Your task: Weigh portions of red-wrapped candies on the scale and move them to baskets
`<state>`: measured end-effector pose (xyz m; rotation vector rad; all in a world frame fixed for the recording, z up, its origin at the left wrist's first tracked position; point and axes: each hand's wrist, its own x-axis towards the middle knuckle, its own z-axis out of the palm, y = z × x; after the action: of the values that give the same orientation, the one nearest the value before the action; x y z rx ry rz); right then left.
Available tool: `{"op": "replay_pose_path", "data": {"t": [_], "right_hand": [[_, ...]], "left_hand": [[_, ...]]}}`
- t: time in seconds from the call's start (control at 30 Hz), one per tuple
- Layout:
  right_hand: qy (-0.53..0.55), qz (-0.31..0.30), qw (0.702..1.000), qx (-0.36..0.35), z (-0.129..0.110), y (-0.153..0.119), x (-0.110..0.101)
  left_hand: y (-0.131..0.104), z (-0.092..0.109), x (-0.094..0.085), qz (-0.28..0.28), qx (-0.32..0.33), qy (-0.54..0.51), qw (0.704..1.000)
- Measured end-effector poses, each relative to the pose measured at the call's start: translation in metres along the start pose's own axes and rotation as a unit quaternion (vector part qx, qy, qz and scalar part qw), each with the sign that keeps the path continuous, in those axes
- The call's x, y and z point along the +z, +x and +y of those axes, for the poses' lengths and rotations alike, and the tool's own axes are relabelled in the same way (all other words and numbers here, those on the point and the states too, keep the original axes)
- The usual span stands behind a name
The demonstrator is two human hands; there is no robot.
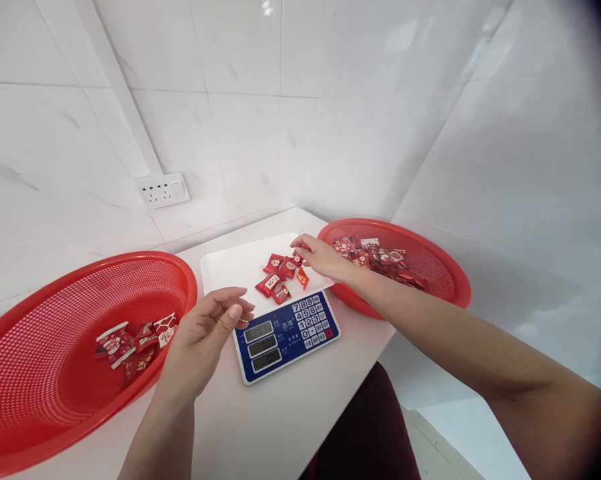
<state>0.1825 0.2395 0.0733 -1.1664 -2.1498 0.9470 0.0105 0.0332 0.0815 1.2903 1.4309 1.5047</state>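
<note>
A digital weighing scale with a blue keypad panel and a white tray stands on the table. Several small red wrapped packets lie on the tray, printed with white and gold designs; their contents are hidden. My right hand reaches over the tray's right side, its fingertips pinched around a red packet that they partly cover. My left hand hovers by the scale's left front corner, fingers loosely bent and apart from the thumb, holding nothing.
A large red mesh basket with several packets stands at the left. Another red basket, holding a bigger pile of packets, is at the right, under my right forearm. Tiled walls with a socket panel stand behind the white table.
</note>
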Motion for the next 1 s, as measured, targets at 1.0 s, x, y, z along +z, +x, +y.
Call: {"op": "replay_pose_path", "data": {"t": [1.0], "right_hand": [[-0.138,-0.114,0.965,-0.189,0.014,-0.033,0.041]], "left_hand": [[-0.001,0.003,0.001,-0.011,0.004,-0.003,1.000]]}}
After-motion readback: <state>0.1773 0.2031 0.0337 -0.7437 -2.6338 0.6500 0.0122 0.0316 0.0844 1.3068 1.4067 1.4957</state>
